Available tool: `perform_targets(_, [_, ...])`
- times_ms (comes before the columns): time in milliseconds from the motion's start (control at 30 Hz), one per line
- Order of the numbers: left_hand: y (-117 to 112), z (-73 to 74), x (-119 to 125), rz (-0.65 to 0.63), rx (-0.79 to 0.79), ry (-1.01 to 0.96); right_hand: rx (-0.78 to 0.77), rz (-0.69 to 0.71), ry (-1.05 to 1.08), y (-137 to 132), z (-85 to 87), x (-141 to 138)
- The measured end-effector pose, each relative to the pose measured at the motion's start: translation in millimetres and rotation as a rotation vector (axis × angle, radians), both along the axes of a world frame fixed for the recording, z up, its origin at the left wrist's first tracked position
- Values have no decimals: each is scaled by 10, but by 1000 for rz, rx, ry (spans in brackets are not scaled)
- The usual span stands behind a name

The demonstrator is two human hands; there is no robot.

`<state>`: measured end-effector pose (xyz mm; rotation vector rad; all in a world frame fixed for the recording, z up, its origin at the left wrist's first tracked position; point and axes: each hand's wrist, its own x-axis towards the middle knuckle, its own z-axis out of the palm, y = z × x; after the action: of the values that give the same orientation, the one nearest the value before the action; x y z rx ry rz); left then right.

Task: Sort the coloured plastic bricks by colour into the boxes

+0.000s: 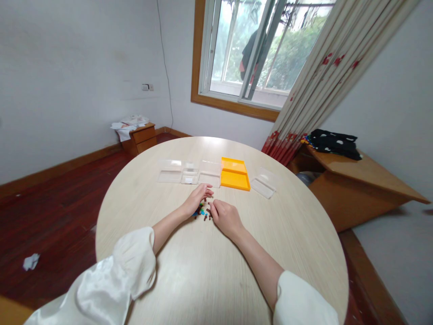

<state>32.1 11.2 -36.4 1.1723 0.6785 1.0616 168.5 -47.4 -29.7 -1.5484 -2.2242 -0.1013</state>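
Observation:
A small heap of coloured pieces (205, 214), brown, blue and green, lies on the round table (209, 280) between my hands. They look like tiny building bricks, though their exact kind is too small to tell. My left hand (198, 198) rests over the heap's left side, fingers stretched out and a little apart, partly covering it. At the right edge of the pieces, my right hand (226, 217) has its fingers curled in; whatever they may pinch is hidden. Beyond the hands stands an opened yellow box (236, 180), nearest to my right hand among the boxes.
Opened clear plastic boxes flank the yellow one: a left one (169, 176), a small one (189, 178), a middle one (209, 178) and a tilted right one (264, 187). A wooden cabinet (358, 194) with black cloth (334, 143) stands right of the table.

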Motion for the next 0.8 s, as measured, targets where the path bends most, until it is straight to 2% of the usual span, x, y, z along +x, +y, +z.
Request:
perform_targets(233, [-44,3,25,-2,94,71,89,32,444,19,34,62])
perform_targets(367, [-66,-6,55,25,71,66,1,46,659,14,78,90])
perform_targets(500, [-100,9,80,38,57,85,-86,103,753,-28,164,128])
perform_targets(667, [-228,133,7,80,302,379,-157,168,935,-73,264,193])
perform_targets(733, [-306,185,-53,28,406,522,-159,166,998,-84,257,238])
perform_targets(800, [-383,208,-105,-57,529,680,-149,103,1048,-98,206,303])
